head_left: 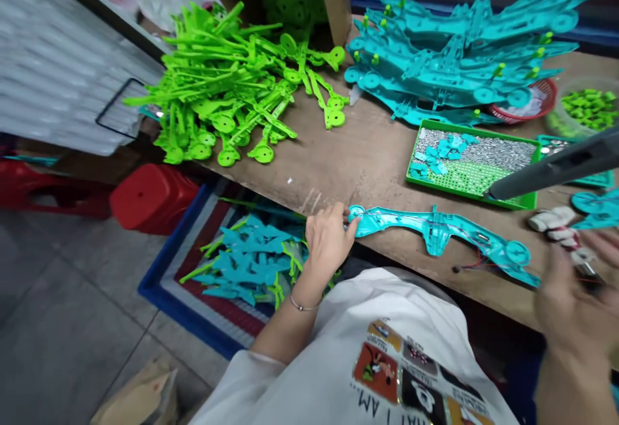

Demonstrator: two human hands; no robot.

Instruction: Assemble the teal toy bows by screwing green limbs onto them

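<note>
A long turquoise plastic half-shell (411, 218), curved like a toy bow, lies along the table's near edge with its hollow side up. Thin red and dark wires run over its right half. My left hand (329, 235) is closed on its round left end, thumb on top. At the far right, my right hand (575, 309) is blurred, its thumb and fingers apart. Beside those fingers lie a whitish bundle (556, 225) and a small silvery part (585, 258) with wires. Whether the fingers touch them is unclear.
Bright green plastic parts (232, 89) are heaped at the back left; turquoise shells (459, 57) are stacked at the back right. A green tray (527, 200) holds screws and turquoise pieces. A grey screwdriver-like tool (556, 166) slants above it. A blue-rimmed crate (159, 283) stands below.
</note>
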